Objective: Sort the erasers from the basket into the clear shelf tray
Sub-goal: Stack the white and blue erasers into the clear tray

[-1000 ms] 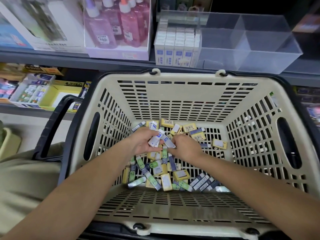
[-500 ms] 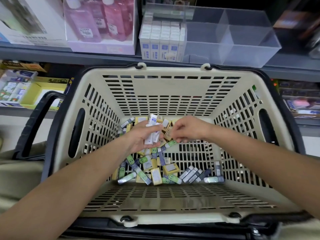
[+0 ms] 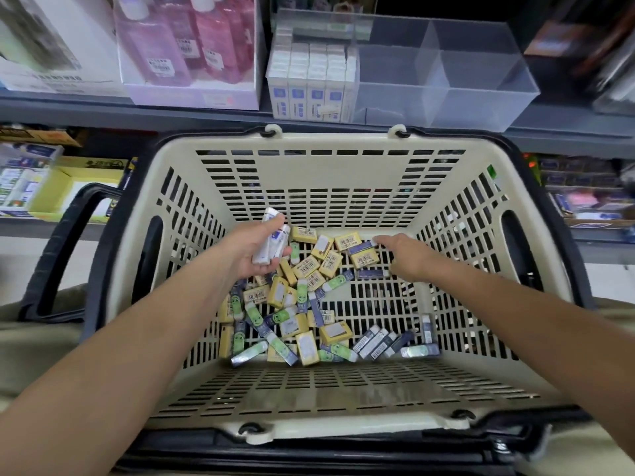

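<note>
- Left hand is palm up over the left part of the basket floor. Its fingers curl round a small stack of white erasers.
- Right hand is low near the far wall with its fingers stretched out and gripping nothing. One fingertip touches a purple-sleeved eraser.
- Both forearms cross the basket's near rim, well apart, with the pile between them.
- The near wall slopes down as bare slats to the floor.
- The loose erasers, in yellow, green and purple sleeves, lie in a band from the near-left corner up to the far wall.
- A short row of purple ones lies at the near right.
- To the right of the band, the floor shows open slats as far as the right wall.
- A black handle is folded outward past the left rim.
- The far rim sits just below the shelf edge.
- The clear tray stands on that shelf, open at the top, directly beyond the far rim.
- Its left compartment is packed with upright white-and-blue erasers right up to the front wall.
- A clear divider splits the remaining part of the tray in two.
- A box of pink bottles stands just beside the tray's left side.
</note>
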`<state>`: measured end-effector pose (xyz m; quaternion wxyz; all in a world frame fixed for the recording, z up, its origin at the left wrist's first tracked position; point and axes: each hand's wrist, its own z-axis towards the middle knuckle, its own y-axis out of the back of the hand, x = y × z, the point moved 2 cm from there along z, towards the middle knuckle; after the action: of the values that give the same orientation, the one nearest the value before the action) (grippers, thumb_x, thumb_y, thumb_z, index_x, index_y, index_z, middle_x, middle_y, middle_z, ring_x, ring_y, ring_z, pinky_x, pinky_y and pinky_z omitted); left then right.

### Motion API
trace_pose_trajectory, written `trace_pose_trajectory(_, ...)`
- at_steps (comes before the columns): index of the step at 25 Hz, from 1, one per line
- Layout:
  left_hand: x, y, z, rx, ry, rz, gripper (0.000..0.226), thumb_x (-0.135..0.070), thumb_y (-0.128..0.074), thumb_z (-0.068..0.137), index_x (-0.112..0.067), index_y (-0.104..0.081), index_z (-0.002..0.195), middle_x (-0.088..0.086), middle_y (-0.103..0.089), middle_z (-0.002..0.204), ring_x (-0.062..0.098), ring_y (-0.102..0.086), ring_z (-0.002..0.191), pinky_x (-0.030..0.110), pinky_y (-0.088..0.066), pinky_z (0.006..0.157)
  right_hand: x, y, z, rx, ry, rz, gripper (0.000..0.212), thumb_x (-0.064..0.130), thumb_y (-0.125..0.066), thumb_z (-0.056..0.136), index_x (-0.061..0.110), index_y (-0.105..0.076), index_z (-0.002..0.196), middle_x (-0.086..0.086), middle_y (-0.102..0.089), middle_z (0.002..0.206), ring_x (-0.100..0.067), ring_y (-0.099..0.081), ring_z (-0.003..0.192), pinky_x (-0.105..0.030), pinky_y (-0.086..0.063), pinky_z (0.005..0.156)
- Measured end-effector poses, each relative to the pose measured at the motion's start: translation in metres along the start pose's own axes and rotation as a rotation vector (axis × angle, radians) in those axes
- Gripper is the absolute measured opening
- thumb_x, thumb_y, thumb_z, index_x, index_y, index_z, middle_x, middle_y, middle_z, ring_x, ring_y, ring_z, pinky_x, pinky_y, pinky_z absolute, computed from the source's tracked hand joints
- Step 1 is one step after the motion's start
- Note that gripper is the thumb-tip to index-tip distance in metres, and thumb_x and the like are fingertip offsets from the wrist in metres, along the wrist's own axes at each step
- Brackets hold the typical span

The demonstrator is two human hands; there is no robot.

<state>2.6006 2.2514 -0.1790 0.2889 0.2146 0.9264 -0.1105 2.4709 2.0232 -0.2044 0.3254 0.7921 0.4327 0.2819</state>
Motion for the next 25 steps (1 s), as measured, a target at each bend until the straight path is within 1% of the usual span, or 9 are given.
trace_pose_trajectory(2,-0.013,0.004,-0.011,0.002,-0.006,0.067,0.027,-0.042,-0.059,0.088,-0.015,-0.057,0.088,0.005,-0.070,0.065,0.013,-0.069,0.057,0.019,-0.044,0.036,0.009,-0.015,0.003,0.088,0.083,-0.039,0.076,0.005,-0.055,0.087,0.023,-0.016,0.149,-0.009,-0.025,0.151,-0.028,-0.037,0.132,-0.037,-0.038,0.103)
trace_pose_trajectory(5,-0.036,0.015,-0.034,-0.046,-0.137,0.200,0.026,-0.040,-0.061,0.087,-0.016,-0.056,0.096,0.004,-0.071,0.070,0.013,-0.070,0.060,0.021,-0.045,0.038,0.024,-0.009,0.008,-0.025,0.028,-0.149,0.042,0.017,-0.055,0.087,0.020,-0.049,0.128,-0.011,-0.044,0.129,-0.029,-0.049,0.113,-0.038,-0.045,0.088)
trace_pose_trajectory(7,-0.047,0.023,-0.052,-0.070,-0.214,0.245,0.025,-0.039,-0.063,0.086,-0.017,-0.057,0.095,0.004,-0.073,0.069,0.015,-0.071,0.064,0.022,-0.047,0.040,0.044,-0.006,0.011,-0.181,0.103,-0.151,0.034,0.020,-0.051,0.088,0.020,-0.054,0.122,-0.009,-0.046,0.123,-0.028,-0.047,0.114,-0.039,-0.047,0.089)
trace_pose_trajectory(9,-0.052,0.034,-0.068,-0.093,-0.241,0.251,0.023,-0.040,-0.063,0.085,-0.018,-0.058,0.094,0.003,-0.073,0.072,0.014,-0.071,0.066,0.022,-0.046,0.039,0.078,-0.017,0.011,-0.200,0.360,-0.092,0.045,0.032,-0.051,0.091,0.023,-0.043,0.134,-0.008,-0.041,0.136,-0.027,-0.041,0.126,-0.043,-0.042,0.101)
trace_pose_trajectory(12,-0.053,0.054,-0.085,-0.114,-0.284,0.190,0.021,-0.038,-0.061,0.087,-0.018,-0.058,0.093,0.002,-0.072,0.075,0.011,-0.071,0.067,0.021,-0.044,0.037,0.128,-0.046,0.008,-0.046,0.619,-0.277,0.059,0.056,-0.040,0.091,0.037,-0.022,0.144,-0.004,-0.015,0.155,-0.029,-0.021,0.138,-0.048,-0.031,0.109)
trace_pose_trajectory(16,-0.047,0.065,-0.092,-0.099,-0.303,0.120,0.017,-0.035,-0.060,0.089,-0.018,-0.057,0.090,0.000,-0.071,0.073,0.013,-0.070,0.071,0.021,-0.045,0.040,0.119,-0.041,0.012,-0.171,0.688,-0.550,0.054,0.064,-0.035,0.088,0.034,-0.041,0.132,-0.004,-0.036,0.138,-0.026,-0.043,0.115,-0.040,-0.046,0.091)
trace_pose_trajectory(20,-0.045,0.062,-0.090,-0.109,-0.332,0.122,0.017,-0.032,-0.060,0.089,-0.016,-0.058,0.094,0.002,-0.069,0.081,0.012,-0.070,0.069,0.021,-0.044,0.040,0.074,-0.015,0.011,-0.192,0.594,-0.568,0.043,0.053,-0.042,0.088,0.030,-0.053,0.123,-0.006,-0.040,0.135,-0.023,-0.043,0.115,-0.039,-0.039,0.097)
trace_pose_trajectory(23,-0.047,0.062,-0.091,-0.102,-0.331,0.062,0.018,-0.031,-0.061,0.089,-0.015,-0.057,0.094,0.005,-0.068,0.081,0.012,-0.070,0.067,0.020,-0.044,0.039,0.089,-0.034,-0.005,-0.248,0.792,-0.514,0.050,0.053,-0.040,0.088,0.035,-0.040,0.135,-0.007,-0.034,0.144,-0.024,-0.035,0.128,-0.043,-0.034,0.105)
trace_pose_trajectory(25,-0.045,0.062,-0.092,-0.099,-0.331,0.077,0.017,-0.031,-0.061,0.089,-0.015,-0.057,0.092,0.004,-0.068,0.081,0.012,-0.070,0.068,0.020,-0.043,0.039,0.112,-0.065,-0.016,-0.099,0.970,-0.618,0.055,0.057,-0.038,0.089,0.042,-0.029,0.141,-0.003,-0.016,0.155,-0.028,-0.018,0.139,-0.048,-0.023,0.112)
